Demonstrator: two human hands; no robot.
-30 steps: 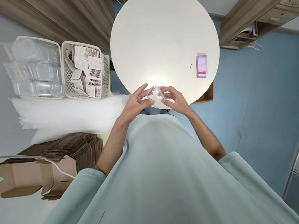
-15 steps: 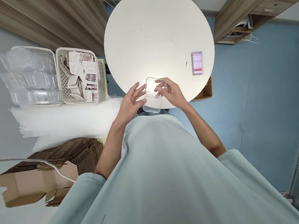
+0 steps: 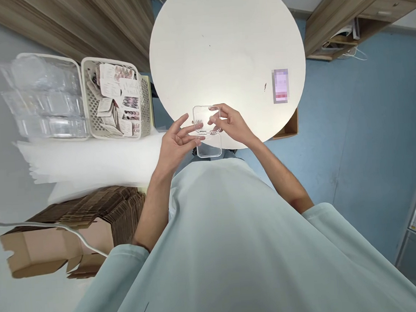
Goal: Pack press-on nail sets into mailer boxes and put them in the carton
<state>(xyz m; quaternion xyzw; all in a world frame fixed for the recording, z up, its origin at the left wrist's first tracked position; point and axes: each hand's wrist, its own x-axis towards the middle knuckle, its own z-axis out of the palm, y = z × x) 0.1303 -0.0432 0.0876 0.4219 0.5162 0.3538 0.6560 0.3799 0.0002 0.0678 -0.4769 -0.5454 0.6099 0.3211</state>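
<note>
A small clear plastic box hangs with its hinged lid folded open, over the near edge of the round white table. The fingers of my right hand pinch the upper half of the box at its right side. My left hand is at the box's left side, its thumb and some fingertips at the hinge and the index finger stretched away. Through the clear plastic I see parts of the fingers. The inside of the box shows no contents that I can make out.
A phone-like thing with a blurred screen lies on the table's right. On the left are a basket of printed cards, a basket of clear plastic packs, white sheets and a stack of folded brown cartons.
The clear box has shifted slightly left and turned straighter. My left fingers have come onto its hinge area, while my right hand keeps its pinch. The whole view has shifted a little.
</note>
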